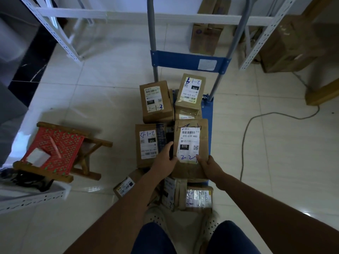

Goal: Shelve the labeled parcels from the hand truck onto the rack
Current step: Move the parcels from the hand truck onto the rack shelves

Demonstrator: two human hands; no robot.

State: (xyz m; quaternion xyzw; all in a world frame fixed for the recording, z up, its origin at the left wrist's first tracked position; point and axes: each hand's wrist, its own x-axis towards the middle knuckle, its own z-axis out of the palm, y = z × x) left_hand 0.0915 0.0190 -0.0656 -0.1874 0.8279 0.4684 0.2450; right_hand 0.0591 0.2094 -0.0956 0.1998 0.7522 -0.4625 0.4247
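Observation:
A blue hand truck (187, 60) stands on the tiled floor with several labeled cardboard parcels stacked on it. Both my hands grip the nearest right parcel (190, 129), whose white label reads 070. My left hand (165, 158) holds its left edge, fingers down in the gap beside the neighbouring parcel marked 150 (146, 143). My right hand (209, 166) clamps its near right corner, thumb on the label. Behind them sit a parcel marked 122 (156, 101) and another 070 parcel (190, 92). The white metal rack (128, 15) stands beyond the truck.
More small parcels (198, 198) lie on the floor by my feet. A wooden stool with a red woven seat (55, 149) stands at the left. Brown cartons (286, 46) sit under the rack at the right. A grey cable (256, 118) runs across the floor.

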